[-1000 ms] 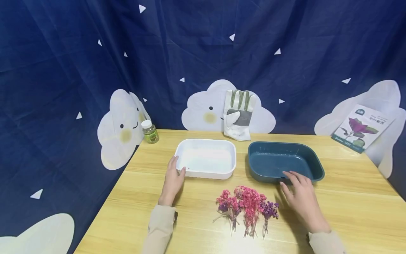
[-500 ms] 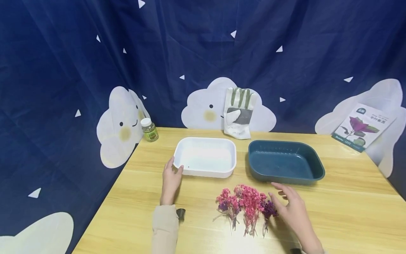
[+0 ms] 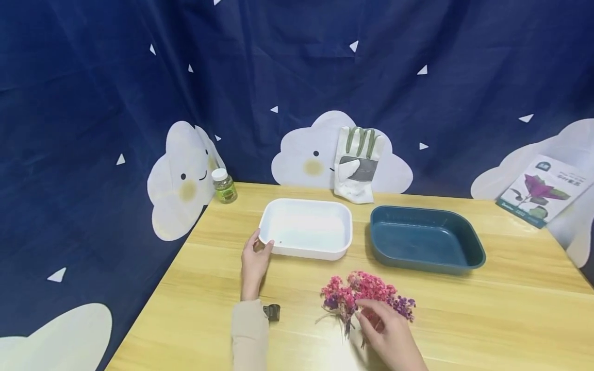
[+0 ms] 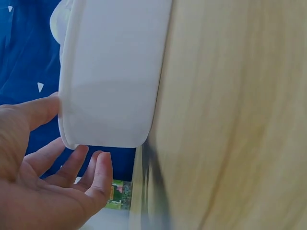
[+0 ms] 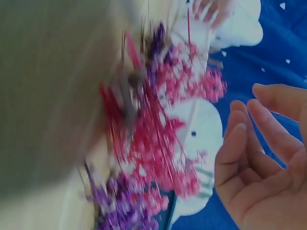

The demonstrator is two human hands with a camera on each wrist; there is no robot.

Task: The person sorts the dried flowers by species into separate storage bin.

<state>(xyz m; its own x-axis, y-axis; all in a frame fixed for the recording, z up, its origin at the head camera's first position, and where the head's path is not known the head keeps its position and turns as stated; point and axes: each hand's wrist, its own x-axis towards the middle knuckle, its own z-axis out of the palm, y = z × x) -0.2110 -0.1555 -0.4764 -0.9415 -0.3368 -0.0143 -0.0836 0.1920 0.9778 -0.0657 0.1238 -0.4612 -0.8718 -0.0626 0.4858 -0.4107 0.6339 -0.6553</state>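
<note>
My left hand (image 3: 253,265) is at the near left corner of the white plastic tray (image 3: 311,252). In the left wrist view its thumb touches the long side of the rim, its index finger bends round the short end, and its other fingers spread loosely. Over the dried flowers, several small bunches of pink blooms (image 3: 371,284) and purple blooms (image 3: 405,307), my right hand (image 3: 389,335) hovers with thumb and fingers apart. It hides part of the stems in the head view. The right wrist view shows a gap between that hand and the pink flowers (image 5: 153,143).
A dark blue tray (image 3: 422,265) stands right of the white one. Behind them, a white and grey work glove (image 3: 355,172) leans on the curtain. A lidded jar (image 3: 225,189) is at the back left, a plant leaflet (image 3: 543,189) at the back right.
My right hand has moved from the dark blue tray's near rim, left and toward me, to above the flowers. My left hand has stayed at the white tray's corner.
</note>
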